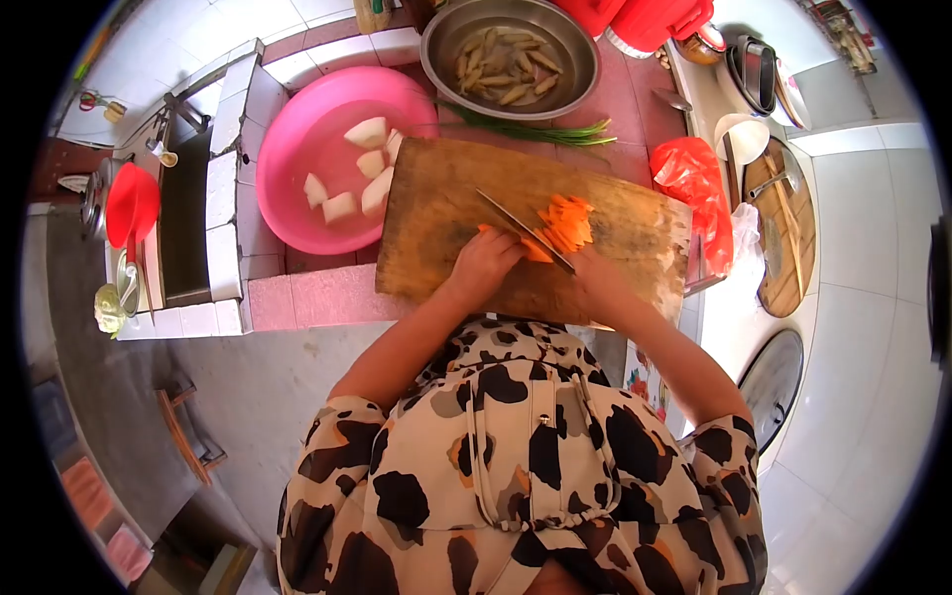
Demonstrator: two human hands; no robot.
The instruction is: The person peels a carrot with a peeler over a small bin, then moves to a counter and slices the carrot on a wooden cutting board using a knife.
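My right hand [599, 282] is closed around the handle end of a kitchen knife [516, 222], whose blade slants up and to the left across the wooden cutting board [436, 198]. The fingers of my left hand [486, 262] are bent and press on a carrot [536, 251], close to the near side of the blade. Most of that carrot is hidden by the hand and the knife. Beyond the blade lies a small heap of orange carrot slices [568, 222].
Left of the board, a pink basin [283, 129] holds white chunks in water. Behind stand green onions [555, 132] and a metal bowl [585, 84] of shrimp-like pieces. A red plastic bag [694, 183] sits right; a tiled sink [186, 223] is far left.
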